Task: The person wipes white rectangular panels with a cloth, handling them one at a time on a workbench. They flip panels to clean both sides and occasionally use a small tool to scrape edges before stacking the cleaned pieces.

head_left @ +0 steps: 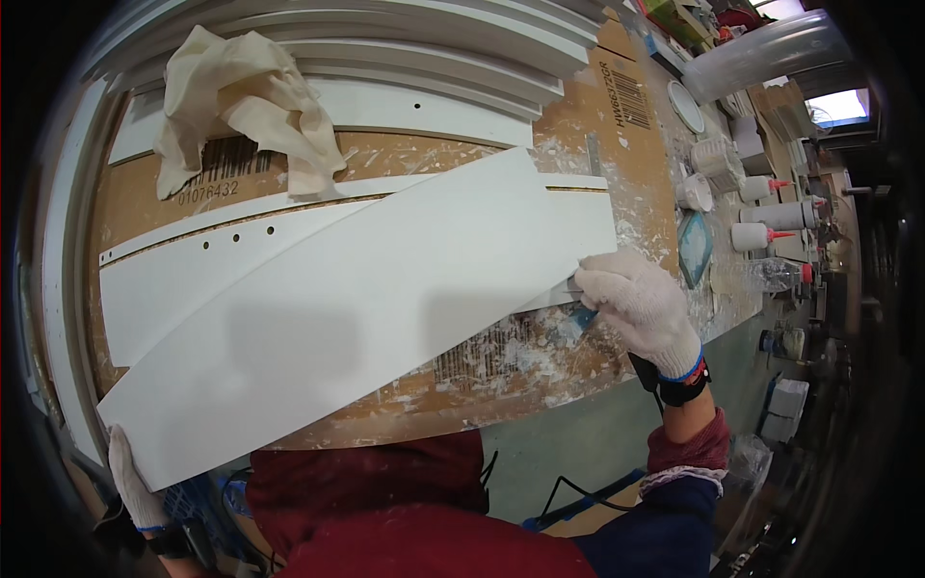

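A long white board (328,308) lies slantwise across the cardboard-covered worktable, tilted over a second white board (145,299) with a few small holes and a groove. My left hand (133,477), in a white knit glove, grips the slanted board's near left end. By the right part of its near edge is my gloved right hand (641,303), its fingers curled closed. A thin greyish edge and a bit of blue show at those fingertips, too little to tell what they hold.
A crumpled cream cloth (241,106) lies on the far left boards. Stacked white panels (424,48) fill the far side. To the right stand glue bottles with red tips (756,236), a clear plastic bottle (771,276) and a blue diamond-shaped piece (695,249). Paint-smeared cardboard (617,164) covers the table.
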`<state>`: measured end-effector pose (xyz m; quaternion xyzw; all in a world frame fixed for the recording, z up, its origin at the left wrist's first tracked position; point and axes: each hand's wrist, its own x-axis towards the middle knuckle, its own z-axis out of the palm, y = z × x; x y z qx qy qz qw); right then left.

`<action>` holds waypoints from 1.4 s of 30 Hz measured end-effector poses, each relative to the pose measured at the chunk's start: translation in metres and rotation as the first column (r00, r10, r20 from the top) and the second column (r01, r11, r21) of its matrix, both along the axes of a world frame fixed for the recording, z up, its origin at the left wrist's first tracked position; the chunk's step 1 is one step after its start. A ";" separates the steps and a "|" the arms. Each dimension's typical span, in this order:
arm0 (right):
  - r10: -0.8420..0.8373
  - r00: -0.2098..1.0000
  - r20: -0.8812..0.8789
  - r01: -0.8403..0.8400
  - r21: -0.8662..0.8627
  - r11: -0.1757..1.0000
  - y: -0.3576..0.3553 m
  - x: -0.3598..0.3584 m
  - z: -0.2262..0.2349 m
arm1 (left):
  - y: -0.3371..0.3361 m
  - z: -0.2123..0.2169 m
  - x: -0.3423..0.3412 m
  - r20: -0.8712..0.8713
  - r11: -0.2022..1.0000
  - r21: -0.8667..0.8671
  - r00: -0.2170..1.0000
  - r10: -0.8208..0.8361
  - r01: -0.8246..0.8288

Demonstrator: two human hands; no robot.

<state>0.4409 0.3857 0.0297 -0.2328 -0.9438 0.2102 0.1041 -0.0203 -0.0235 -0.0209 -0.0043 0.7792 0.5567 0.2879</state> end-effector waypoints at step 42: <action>-0.697 0.714 0.065 0.698 0.020 0.716 -0.051 -0.038 -0.010 | -0.025 -0.036 -0.019 0.021 0.999 -0.023 0.999 -0.040 0.041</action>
